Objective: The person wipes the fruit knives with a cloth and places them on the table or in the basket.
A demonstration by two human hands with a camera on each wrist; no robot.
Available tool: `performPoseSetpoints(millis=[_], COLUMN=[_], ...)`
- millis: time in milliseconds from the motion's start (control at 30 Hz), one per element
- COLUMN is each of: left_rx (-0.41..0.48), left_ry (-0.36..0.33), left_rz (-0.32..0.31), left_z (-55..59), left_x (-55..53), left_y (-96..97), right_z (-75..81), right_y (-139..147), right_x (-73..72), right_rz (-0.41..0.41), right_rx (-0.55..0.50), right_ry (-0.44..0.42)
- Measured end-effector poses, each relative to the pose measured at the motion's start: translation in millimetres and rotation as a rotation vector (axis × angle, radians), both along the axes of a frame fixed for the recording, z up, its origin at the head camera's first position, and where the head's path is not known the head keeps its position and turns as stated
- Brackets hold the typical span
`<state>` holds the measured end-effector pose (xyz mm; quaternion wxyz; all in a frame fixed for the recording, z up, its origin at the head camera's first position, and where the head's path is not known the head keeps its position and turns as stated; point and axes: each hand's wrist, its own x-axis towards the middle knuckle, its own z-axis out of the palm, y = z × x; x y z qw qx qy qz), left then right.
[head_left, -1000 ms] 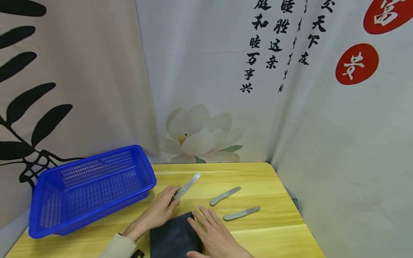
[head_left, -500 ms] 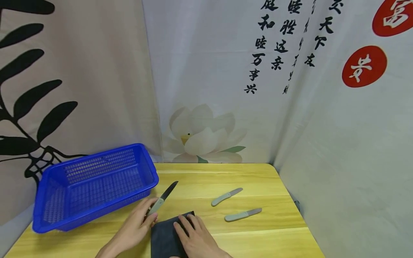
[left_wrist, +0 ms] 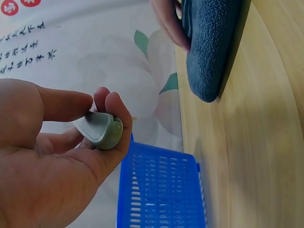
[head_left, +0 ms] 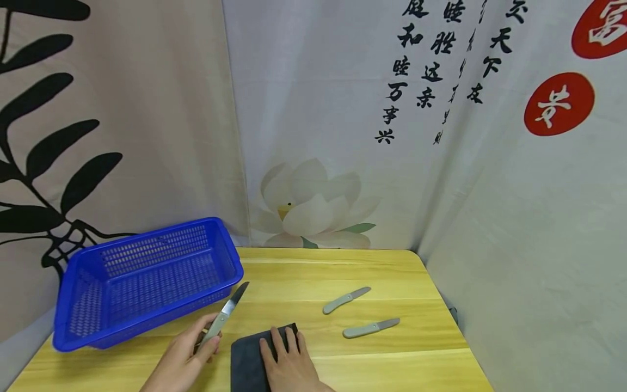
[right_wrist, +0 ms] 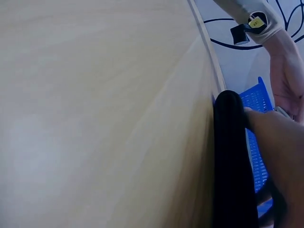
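Note:
In the head view, my left hand grips a small knife by its pale green handle, the blade pointing up and away to the right. Seen from the left wrist, thumb and fingers close around the rounded butt of the handle. My right hand rests on a folded dark blue-grey towel, fingers spread over its top. The towel's fuzzy edge shows in the left wrist view. Two similar knives lie on the table to the right, one farther back and one nearer.
A blue plastic basket with perforated sides stands at the table's left, close beyond the left hand. The wood-grain table ends at a printed curtain behind and on the right.
The left hand has lifted the knife and drawn it left and nearer to me, its blade turning more upright. The right hand has shifted left onto the towel. The two other knives stayed put.

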<state>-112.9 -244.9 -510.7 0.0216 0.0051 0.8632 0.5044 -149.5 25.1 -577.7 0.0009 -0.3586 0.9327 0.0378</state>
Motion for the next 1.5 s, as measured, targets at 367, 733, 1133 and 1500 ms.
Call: performPoseSetpoints(millis=[367,733,1133,1500], left_rx=[0.017,0.102,0.228,0.254], left_ry=[-0.038,-0.017,-0.069,-0.12], left_rz=[-0.003,-0.091,-0.089,0.015], left_z=[-0.4,-6.6,-0.2,2.4], left_x=[-3.1,-4.2,-8.0,-13.2], left_y=[1.0,8.9,27.4,50.6], right_z=[2.3,8.5,9.2,32.2], right_y=[-1.9,13.7,48.0,93.7], right_x=[0.0,-6.1,-20.4,-28.4], right_rz=[0.069,0.149,0.263,0.163], right_rx=[-0.007,-0.066,-0.223,-0.515], right_ry=[0.117,0.101,0.079,0.004])
